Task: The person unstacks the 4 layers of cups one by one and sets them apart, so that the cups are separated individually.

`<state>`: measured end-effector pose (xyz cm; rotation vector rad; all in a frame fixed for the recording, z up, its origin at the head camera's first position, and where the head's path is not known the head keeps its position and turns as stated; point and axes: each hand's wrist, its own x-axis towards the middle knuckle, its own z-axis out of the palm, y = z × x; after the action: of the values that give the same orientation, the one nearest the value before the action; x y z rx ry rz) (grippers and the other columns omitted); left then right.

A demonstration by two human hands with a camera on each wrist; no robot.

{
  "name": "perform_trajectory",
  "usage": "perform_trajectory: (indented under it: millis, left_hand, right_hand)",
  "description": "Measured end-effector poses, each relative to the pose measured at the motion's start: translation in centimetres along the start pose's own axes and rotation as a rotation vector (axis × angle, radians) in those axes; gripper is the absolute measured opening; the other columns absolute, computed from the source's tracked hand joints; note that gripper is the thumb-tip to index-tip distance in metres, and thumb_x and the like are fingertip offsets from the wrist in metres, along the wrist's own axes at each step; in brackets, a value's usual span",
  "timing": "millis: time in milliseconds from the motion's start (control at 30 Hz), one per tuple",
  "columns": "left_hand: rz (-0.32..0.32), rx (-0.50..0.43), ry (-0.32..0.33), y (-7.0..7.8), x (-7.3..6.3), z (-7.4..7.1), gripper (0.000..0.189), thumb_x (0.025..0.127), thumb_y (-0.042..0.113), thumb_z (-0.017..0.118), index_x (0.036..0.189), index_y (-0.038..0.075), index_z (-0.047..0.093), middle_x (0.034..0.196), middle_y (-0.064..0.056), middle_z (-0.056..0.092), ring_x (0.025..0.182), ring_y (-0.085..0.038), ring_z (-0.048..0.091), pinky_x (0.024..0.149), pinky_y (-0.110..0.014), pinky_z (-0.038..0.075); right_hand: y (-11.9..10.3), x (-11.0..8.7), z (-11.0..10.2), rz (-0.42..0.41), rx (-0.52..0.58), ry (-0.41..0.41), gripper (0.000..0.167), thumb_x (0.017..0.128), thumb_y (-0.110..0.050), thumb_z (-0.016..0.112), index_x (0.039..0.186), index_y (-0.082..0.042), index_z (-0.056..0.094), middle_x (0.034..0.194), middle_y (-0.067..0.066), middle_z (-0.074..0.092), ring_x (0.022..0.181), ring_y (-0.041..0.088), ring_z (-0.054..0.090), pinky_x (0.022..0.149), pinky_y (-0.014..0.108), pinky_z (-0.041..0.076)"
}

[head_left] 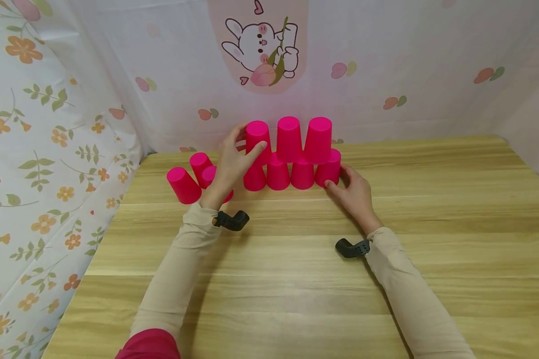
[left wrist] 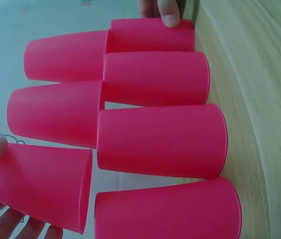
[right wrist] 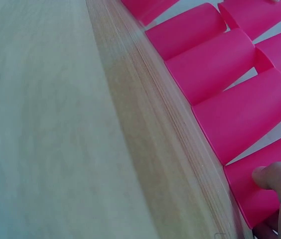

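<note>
Upside-down pink cups stand in two rows near the back of the table. In the head view my left hand (head_left: 233, 159) grips the left upper cup (head_left: 257, 130), thumb in front and fingers behind. The left wrist view shows this held cup (left wrist: 41, 184) slightly tilted, its rim a little apart from the lower cups (left wrist: 163, 142). Two other upper cups (head_left: 289, 139) rest across the lower row. My right hand (head_left: 355, 192) holds the rightmost lower cup (head_left: 330, 167), with its thumb (right wrist: 266, 177) on the front and its other fingers partly hidden.
Left of the rows are loose upside-down pink cups (head_left: 184, 185), partly hidden by my left wrist. The wooden table (head_left: 287, 279) reaches back to a printed curtain (head_left: 355, 45). A floral cloth (head_left: 40, 199) hangs along the left side.
</note>
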<state>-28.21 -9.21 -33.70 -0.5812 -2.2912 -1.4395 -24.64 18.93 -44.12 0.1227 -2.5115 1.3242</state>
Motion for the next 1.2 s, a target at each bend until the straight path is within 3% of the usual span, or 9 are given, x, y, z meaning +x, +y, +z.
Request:
perform_trajectory:
  millis: [267,633,933,1200]
  left_hand:
    - [0.029,0.067,0.039,0.0,-0.3,-0.5,0.055,0.081,0.021,0.072,0.126,0.000,0.049,0.116,-0.011,0.060,0.103,-0.022,0.056,0.084,-0.033,0.050]
    - [0.020,0.037,0.077,-0.2,-0.5,-1.6,0.052,0.081,0.020,0.072,0.124,0.002,0.052,0.114,-0.009,0.061,0.101,-0.021,0.058,0.083,-0.038,0.051]
    - [0.055,-0.001,0.102,-0.7,-1.2,-1.7,0.052,0.080,0.013,0.073,0.125,-0.001,0.052,0.113,-0.015,0.061,0.100,-0.028,0.058,0.080,-0.044,0.051]
    - [-0.003,0.018,0.098,-1.0,-2.6,-2.3,0.049,0.081,0.021,0.072,0.123,0.005,0.054,0.110,-0.006,0.062,0.100,-0.020,0.058,0.081,-0.038,0.052]
  right_hand:
    - [0.0,0.1,0.0,-0.003,-0.013,-0.004,0.056,0.083,-0.022,0.069,0.129,0.003,0.049,0.126,0.021,0.054,0.117,0.034,0.050,0.098,0.042,0.039]
    - [-0.1,0.2,-0.2,-0.012,-0.011,-0.003,0.054,0.083,-0.020,0.070,0.127,0.004,0.050,0.125,0.021,0.054,0.116,0.035,0.051,0.098,0.042,0.040]
    - [-0.2,0.1,-0.1,-0.018,-0.009,0.008,0.054,0.082,-0.019,0.070,0.127,0.004,0.051,0.125,0.021,0.055,0.115,0.035,0.051,0.097,0.042,0.039]
    - [-0.3,0.0,0.0,-0.016,0.006,0.017,0.054,0.081,-0.019,0.070,0.127,0.004,0.051,0.124,0.021,0.055,0.115,0.034,0.052,0.097,0.042,0.040]
